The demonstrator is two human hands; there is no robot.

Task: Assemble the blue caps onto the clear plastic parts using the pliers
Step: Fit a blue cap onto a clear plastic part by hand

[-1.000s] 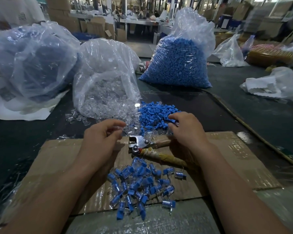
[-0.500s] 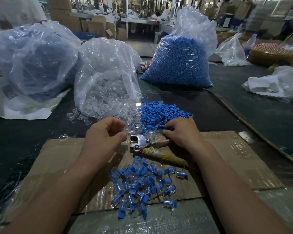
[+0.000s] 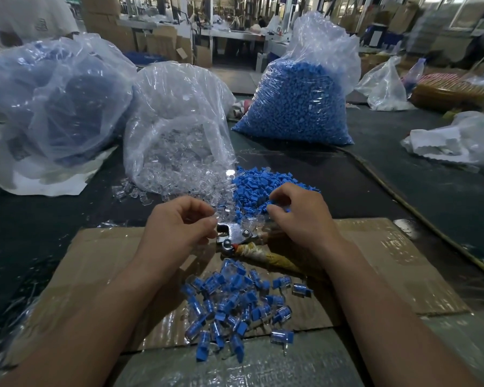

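Factory bench: dark matte counter (image 3: 403, 174), taped cardboard sheet (image 3: 101, 263) at its near edge.
Crinkled film bag of blue caps (image 3: 294, 107) and bag of clear plastic parts (image 3: 176, 141) toward the far edge; loose caps (image 3: 252, 185) mid-counter; capped pieces (image 3: 235, 305) and steel pliers (image 3: 235, 236), rag-wrapped handles, on the cardboard. Left hand (image 3: 176, 230) fingers curled at the plier head, right hand (image 3: 302, 219) fingers curled into the loose caps; what either holds cannot be told.

No text can be read; the dark print on the white shirt (image 3: 41, 23) is too blurred to make out.
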